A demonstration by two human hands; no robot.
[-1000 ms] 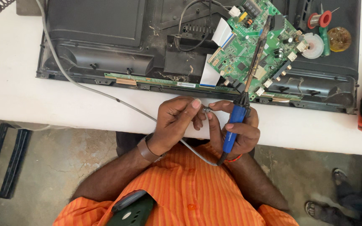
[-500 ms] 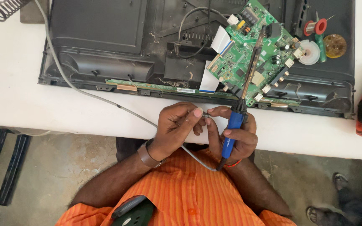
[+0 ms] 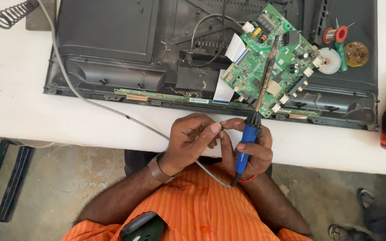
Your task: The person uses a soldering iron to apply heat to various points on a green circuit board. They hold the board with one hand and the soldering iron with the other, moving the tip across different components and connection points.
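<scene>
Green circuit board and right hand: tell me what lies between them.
In the head view, the soldering iron's metal shaft spans it, rising from the blue handle in the right hand, over white table, to the green circuit board.

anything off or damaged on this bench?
The green circuit board lies askew across the opened black back panel, with white ribbon cables exposed. The right hand holds the blue-handled soldering iron over it. No visible damage.

A blue-handled soldering iron (image 3: 249,142) is standing tilted in the right hand (image 3: 251,149), its long dark shaft reaching up over the green circuit board (image 3: 273,60), which is lying angled on the black panel. Its grey cord is trailing left across the white table.
</scene>
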